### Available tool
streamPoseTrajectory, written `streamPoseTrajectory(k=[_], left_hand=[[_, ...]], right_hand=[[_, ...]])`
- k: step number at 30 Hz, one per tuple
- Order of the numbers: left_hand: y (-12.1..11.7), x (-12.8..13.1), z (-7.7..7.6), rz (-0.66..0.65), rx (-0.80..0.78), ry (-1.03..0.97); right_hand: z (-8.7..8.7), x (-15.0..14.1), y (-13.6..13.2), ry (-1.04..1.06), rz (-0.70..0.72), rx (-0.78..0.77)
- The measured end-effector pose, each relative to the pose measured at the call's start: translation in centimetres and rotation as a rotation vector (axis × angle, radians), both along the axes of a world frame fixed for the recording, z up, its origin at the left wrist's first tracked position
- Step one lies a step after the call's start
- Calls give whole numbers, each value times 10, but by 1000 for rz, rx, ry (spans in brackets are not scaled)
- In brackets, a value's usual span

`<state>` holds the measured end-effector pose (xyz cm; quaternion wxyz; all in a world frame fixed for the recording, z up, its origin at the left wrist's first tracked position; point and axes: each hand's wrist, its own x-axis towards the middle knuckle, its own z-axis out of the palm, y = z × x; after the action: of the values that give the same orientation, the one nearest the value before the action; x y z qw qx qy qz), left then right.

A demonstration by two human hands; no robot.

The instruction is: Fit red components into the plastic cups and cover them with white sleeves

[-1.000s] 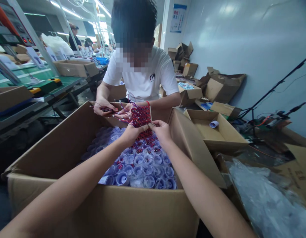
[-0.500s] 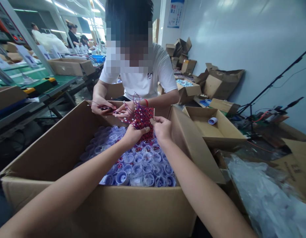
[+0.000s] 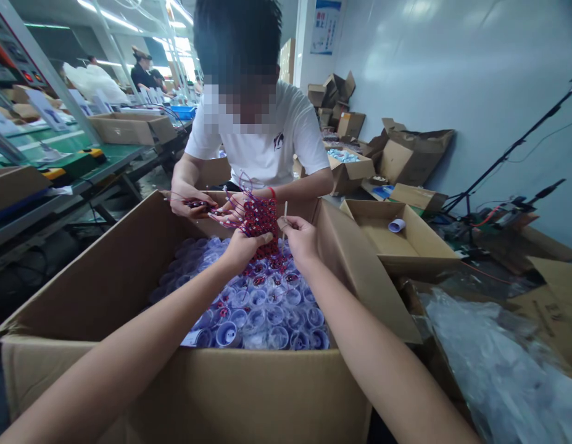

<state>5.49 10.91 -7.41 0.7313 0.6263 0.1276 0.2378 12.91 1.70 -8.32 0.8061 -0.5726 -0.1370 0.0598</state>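
The cardboard box [image 3: 248, 394] is holding purple cups [image 3: 258, 317]; above them, the left hand [image 3: 244, 249] is pinching the red circuit panel [image 3: 261, 216] — the right hand [image 3: 302, 242] is pinching a pale strip [image 3: 286, 211], now standing apart from the panel's edge, which it was lining earlier.

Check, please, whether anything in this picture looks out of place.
One pale purple cup lies on its side in the shallow box at right, apart from the many cups in the big box; it looks stray.
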Motion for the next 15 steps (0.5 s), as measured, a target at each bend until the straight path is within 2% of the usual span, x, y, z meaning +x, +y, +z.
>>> streamPoseTrajectory(k=[4, 9, 13, 15], left_hand=[[19, 0, 5, 55, 134, 72], [34, -6, -2, -159, 237, 361], [33, -12, -13, -323, 184, 558], [31, -14, -14, -348, 157, 595]], right_hand=[[-2, 6, -3, 36, 3, -90], [-10, 11, -7, 78, 90, -254], [-17, 12, -8, 0, 124, -387], [-17, 11, -9, -70, 112, -508]])
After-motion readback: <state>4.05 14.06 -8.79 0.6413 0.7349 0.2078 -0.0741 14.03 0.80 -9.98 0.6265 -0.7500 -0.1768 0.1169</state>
